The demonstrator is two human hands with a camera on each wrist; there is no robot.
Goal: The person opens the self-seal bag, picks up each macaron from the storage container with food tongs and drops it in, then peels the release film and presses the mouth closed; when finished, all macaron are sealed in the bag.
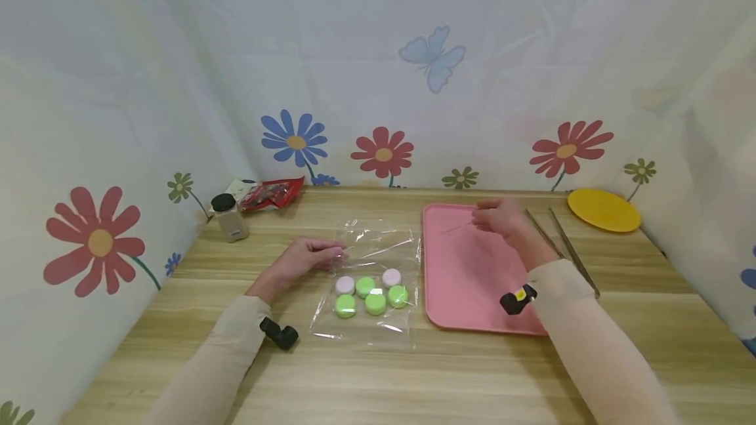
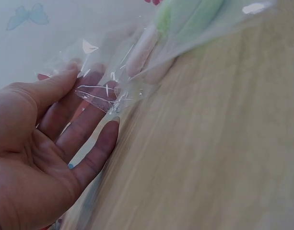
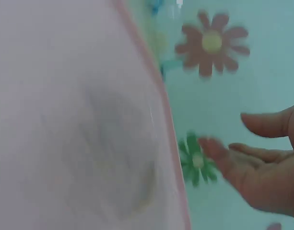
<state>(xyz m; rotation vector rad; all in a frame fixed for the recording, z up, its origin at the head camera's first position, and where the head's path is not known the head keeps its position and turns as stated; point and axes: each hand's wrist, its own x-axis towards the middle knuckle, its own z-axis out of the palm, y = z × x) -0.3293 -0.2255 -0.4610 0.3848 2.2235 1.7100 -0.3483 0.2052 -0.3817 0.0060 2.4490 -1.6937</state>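
Note:
A clear plastic bag (image 1: 378, 248) lies on the table, holding several round light-green and pale-pink pieces (image 1: 375, 302) that look like macarons. My left hand (image 1: 304, 258) pinches the bag's upper left edge. In the left wrist view, the thumb (image 2: 60, 86) lies against the film, with fingertips showing through it. Over the far part of a pink tray (image 1: 472, 317) hovers my right hand (image 1: 499, 216). A thin clear strip (image 1: 456, 228) shows beside its fingertips, above the tray. The right wrist view has the thumb and fingers (image 3: 266, 125) spread apart.
Metal tongs (image 1: 575, 254) lie just right of the tray, partly behind the right forearm. A yellow plate (image 1: 604, 210) sits at the back right. At the back left stand a black-lidded jar (image 1: 231, 220) and a red packet (image 1: 277, 194). A floral curtain (image 1: 354, 84) hangs behind the table.

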